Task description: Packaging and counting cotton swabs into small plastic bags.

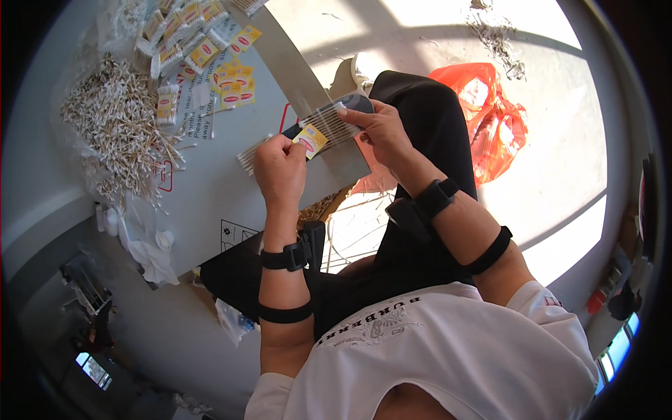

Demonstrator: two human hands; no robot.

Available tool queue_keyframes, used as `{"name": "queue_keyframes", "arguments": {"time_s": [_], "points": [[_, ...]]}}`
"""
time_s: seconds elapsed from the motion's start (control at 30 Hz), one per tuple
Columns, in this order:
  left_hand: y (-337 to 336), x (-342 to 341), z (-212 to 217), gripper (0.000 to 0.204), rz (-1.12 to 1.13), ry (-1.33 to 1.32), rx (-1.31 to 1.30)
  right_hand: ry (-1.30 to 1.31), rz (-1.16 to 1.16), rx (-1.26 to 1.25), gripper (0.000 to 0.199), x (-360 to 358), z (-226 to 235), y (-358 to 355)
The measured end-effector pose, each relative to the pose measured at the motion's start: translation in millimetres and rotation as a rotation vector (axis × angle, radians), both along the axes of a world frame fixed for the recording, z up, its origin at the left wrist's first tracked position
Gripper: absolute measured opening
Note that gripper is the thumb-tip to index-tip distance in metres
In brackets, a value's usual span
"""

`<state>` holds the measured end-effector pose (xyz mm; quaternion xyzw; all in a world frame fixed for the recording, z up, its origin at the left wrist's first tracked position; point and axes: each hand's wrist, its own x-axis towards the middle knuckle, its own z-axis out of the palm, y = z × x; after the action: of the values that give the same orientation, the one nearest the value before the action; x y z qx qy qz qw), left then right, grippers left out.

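My left hand [280,168] is closed, its thumb and finger pinching a small yellow-and-white label card [311,141]. The card lies across a flat row of cotton swabs [329,127] that stretches over the table's right edge. My right hand [383,133] is closed around the row's far right end, its thumb on top and its other fingers partly hidden. A dark grey rounded piece [358,103] shows beside that thumb; what it belongs to I cannot tell. Under the left hand, part of the swab row sticks out on the far side.
A big heap of loose cotton swabs [119,126] lies on plastic at the table's left. Bundled swab packs [183,35] and loose yellow cards [236,84] are at the back. The grey table [203,189] ends near my knees. A red plastic bag [500,133] sits on the floor.
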<state>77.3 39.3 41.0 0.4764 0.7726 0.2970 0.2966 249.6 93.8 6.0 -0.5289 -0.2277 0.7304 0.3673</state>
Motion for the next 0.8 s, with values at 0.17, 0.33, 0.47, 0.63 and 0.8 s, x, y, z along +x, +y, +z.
{"name": "queue_keyframes", "arguments": {"time_s": [0.17, 0.33, 0.47, 0.63, 0.8], "points": [[4, 5, 7, 0.017, -0.018, 0.116, -0.075, 0.032, -0.049, 0.121, 0.014, -4, -5, -2], [13, 7, 5, 0.017, -0.039, 0.159, -0.122, 0.113, -0.078, 0.054, 0.012, -4, -9, -1], [20, 10, 4, 0.017, -0.073, 0.207, -0.139, 0.078, -0.068, 0.064, 0.012, -4, -10, -1], [25, 17, 1, 0.019, -0.105, 0.19, -0.148, 0.135, -0.098, 0.055, 0.011, -6, -11, -1], [28, 25, 5, 0.02, -0.13, 0.275, -0.167, 0.103, -0.072, 0.042, 0.011, -6, -11, -1]]}}
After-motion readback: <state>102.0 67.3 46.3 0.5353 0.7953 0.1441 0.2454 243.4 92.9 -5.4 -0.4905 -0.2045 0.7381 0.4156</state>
